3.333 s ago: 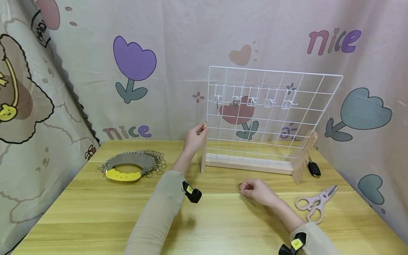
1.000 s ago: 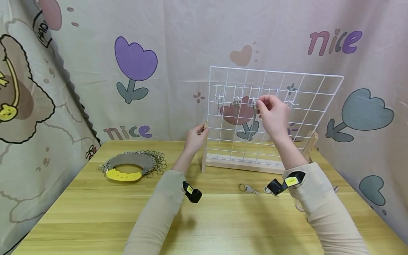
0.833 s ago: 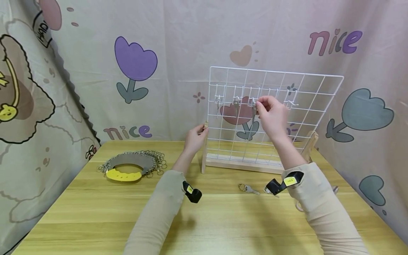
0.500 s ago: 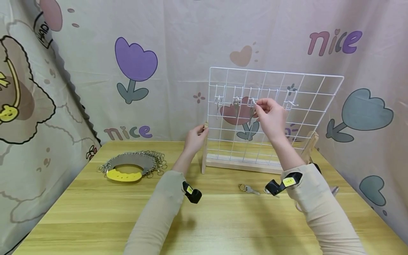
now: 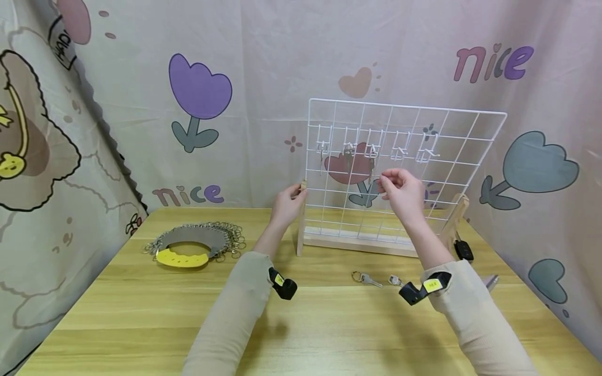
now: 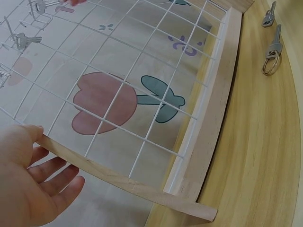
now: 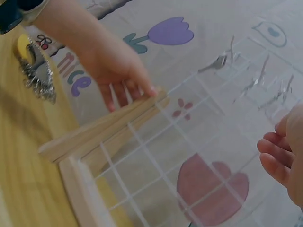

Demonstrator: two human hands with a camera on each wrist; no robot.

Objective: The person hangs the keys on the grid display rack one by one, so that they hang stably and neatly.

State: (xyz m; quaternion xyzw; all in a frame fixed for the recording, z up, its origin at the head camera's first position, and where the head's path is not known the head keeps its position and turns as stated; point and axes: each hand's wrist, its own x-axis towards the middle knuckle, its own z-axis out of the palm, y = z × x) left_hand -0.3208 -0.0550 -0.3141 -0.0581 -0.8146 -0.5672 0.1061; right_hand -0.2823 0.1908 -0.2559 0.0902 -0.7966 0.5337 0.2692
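My left hand grips the upper end of the wooden side post of a white wire grid rack, thumb in front and fingers behind. In front of the grid, below its third hook, my right hand holds nothing, its fingers loosely bent. A silver key hangs from that third hook, just left of the right fingertips. Two more keys hang from the hooks to its left; one key shows in the left wrist view. The two right-hand hooks, including the end hook, carry no key.
On the table before the rack lie a key with a brass ring and another key. A black car key is beside the right post. Scissors are mostly behind the right sleeve. A yellow-handled curved metal piece with wire loops lies left.
My right hand went from the table up to the third hook with a key, let go of it there, and has dropped lower, away from it. The left hand stays on the post.
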